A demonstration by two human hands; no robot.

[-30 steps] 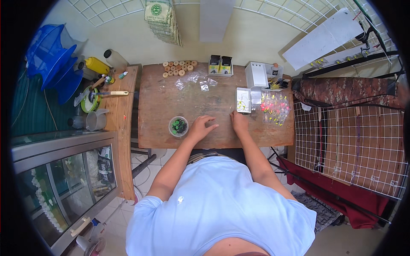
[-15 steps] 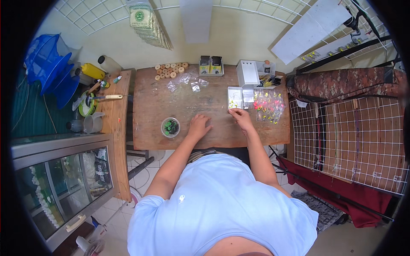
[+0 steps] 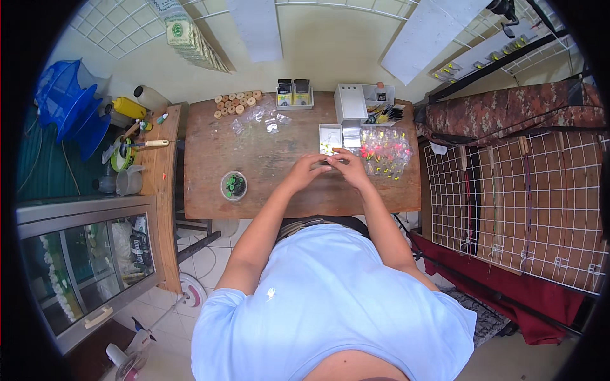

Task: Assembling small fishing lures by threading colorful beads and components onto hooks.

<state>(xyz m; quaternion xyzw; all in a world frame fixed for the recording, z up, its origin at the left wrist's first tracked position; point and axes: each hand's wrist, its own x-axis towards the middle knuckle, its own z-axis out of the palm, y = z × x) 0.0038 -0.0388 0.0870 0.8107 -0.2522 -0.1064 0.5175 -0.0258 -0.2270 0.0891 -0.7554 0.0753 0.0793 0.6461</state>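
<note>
By the right hand, white tray with yellow pieces

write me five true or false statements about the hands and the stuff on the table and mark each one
1. The left hand and right hand are close together by the near edge of the white tray. True.
2. A round tub with green and black pieces stands on the brown table. True.
3. The tub stands to the right of both hands. False: it is to their left.
4. Clear packets with pink and yellow pieces lie right of the tray. True.
5. The person wears red. False: the shirt is light blue.
</note>
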